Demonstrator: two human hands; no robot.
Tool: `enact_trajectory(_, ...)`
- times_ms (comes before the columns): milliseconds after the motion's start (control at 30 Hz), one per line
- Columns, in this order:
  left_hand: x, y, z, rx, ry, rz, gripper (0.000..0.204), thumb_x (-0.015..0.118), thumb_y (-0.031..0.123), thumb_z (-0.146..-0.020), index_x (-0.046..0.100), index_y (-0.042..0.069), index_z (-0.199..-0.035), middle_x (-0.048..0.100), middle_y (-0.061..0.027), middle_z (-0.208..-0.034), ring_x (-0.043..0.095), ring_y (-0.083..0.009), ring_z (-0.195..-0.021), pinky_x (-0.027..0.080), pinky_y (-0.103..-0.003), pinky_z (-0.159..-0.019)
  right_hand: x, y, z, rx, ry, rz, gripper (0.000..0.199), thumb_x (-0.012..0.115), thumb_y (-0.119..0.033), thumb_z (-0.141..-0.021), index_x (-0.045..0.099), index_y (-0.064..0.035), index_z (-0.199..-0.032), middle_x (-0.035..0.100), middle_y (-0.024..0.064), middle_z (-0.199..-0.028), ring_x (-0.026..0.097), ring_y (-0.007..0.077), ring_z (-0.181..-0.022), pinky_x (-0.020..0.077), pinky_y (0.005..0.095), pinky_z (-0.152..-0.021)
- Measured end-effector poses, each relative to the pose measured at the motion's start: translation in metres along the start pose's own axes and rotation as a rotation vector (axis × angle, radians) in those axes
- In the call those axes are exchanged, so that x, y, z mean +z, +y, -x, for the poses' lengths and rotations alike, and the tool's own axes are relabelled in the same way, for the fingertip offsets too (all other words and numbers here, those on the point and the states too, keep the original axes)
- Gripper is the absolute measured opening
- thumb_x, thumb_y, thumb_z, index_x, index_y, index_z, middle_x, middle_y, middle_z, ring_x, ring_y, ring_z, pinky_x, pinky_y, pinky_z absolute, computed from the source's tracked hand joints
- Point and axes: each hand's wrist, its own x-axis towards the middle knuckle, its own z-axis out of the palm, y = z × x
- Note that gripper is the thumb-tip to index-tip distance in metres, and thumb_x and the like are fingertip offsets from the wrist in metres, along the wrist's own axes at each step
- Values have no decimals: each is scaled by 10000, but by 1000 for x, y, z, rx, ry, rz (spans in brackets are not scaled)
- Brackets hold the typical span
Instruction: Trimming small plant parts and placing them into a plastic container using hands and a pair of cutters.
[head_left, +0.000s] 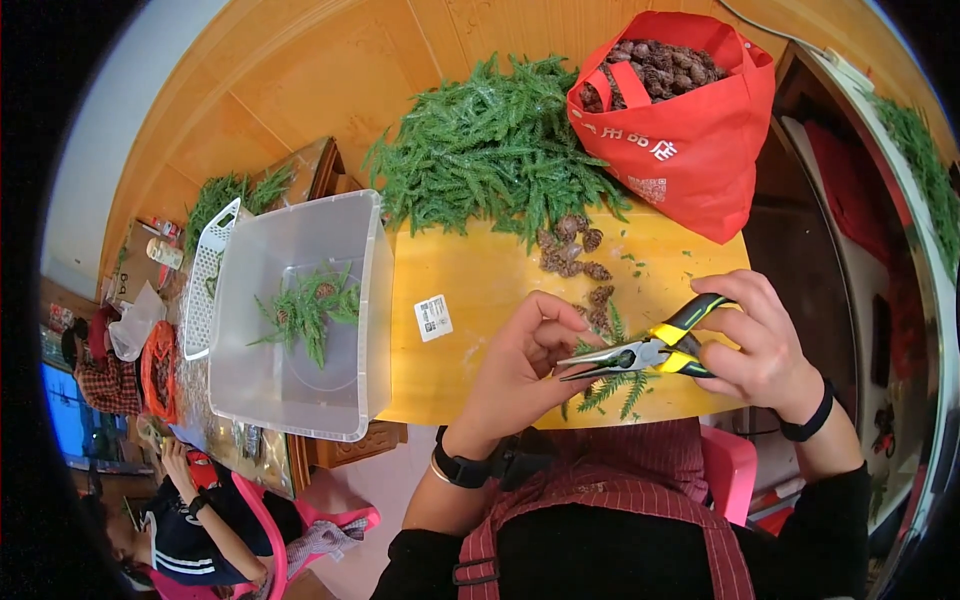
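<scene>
My right hand is wrapped round the yellow-and-black handles of needle-nose pliers. The jaws point left, slightly parted, toward the fingertips of my left hand. That hand is closed in a pinch on a green artificial pine sprig, which shows below and behind the pliers. The jaws partly cover the pinched spot, so I cannot tell whether they touch the sprig. Just beyond my hands, several brown pine cones lie on the yellow table.
A heap of green sprigs fills the table's far side, beside a red bag of pine cones. A clear plastic bin at left holds a few sprigs with cones. A white label lies nearby. Another person sits at lower left.
</scene>
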Motion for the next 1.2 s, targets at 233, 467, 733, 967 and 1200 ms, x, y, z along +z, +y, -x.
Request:
enact_trajectory(233, 2, 0, 0, 25, -5, 195, 459, 629, -111, -665, 396, 58, -1022, 590, -89, -923, 587, -134, -832, 475, -229, -707, 9, 3, 7, -46, 61, -14, 281, 656, -210, -559, 447, -26, -594, 528, 98, -801, 539, 345, -921, 438, 453, -686)
enact_trajectory(467, 2, 0, -1, -33, 54, 223, 471, 634, -104, -664, 397, 64, -1034, 585, -69, -860, 573, -123, -812, 469, -231, -705, 16, -7, 5, 105, 53, -280, 249, 685, -157, -553, 468, -39, -587, 542, 86, -807, 539, 344, -955, 440, 440, -732)
enact_trajectory(733, -2, -1, 1, 9, 15, 131, 490, 629, -102, -663, 391, 71, -1054, 588, -73, -866, 573, -129, -811, 457, -235, -704, 4, -6, 1, 36, -48, -52, 261, 716, -175, -618, 492, -43, -593, 550, 83, -810, 543, 317, -946, 442, 405, -712)
enact_trajectory(967, 0, 1, 1, 25, 37, 112, 492, 634, -110, -652, 398, 67, -1046, 591, -64, -854, 582, -130, -791, 463, -237, -696, 8, -10, 5, 229, -107, -508, 265, 716, -194, -621, 502, -38, -607, 551, 84, -817, 540, 314, -949, 440, 403, -736)
enact_trajectory(1200, 2, -5, -3, 58, 126, 93, 486, 618, -131, -643, 398, 64, -1030, 574, -38, -834, 588, -126, -786, 478, -226, -673, 5, -13, 3, 68, 10, 53, 246, 711, -177, -575, 503, -56, -625, 542, 95, -863, 516, 333, -986, 420, 453, -765)
